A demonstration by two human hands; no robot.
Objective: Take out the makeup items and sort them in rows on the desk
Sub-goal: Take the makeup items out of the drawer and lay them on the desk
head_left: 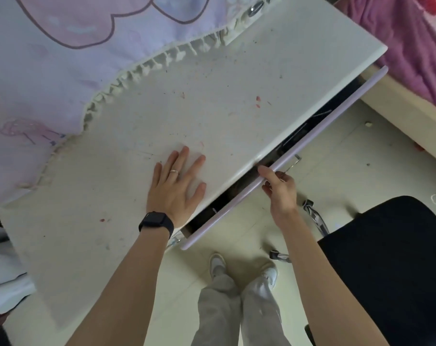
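Note:
A white desk (212, 83) with small paint marks fills the middle of the view. Under its near edge a drawer with a pale lilac front (336, 116) stands slightly out, showing a dark narrow gap (306, 131) with thin items I cannot make out. My left hand (178, 183), wearing a ring and a black watch, rests flat on the desktop near the edge with fingers spread. My right hand (278, 188) grips the top rim of the drawer front, thumb over the rim and fingers curled behind, beside a metal handle (293, 162).
A lilac cartoon cloth with a ruffled white trim (62, 58) covers the desk's far left. A black chair (391, 258) stands at the right. A bed with a purple blanket (416, 51) is beyond the desk's end. My legs and white shoes (241, 270) are on the pale floor.

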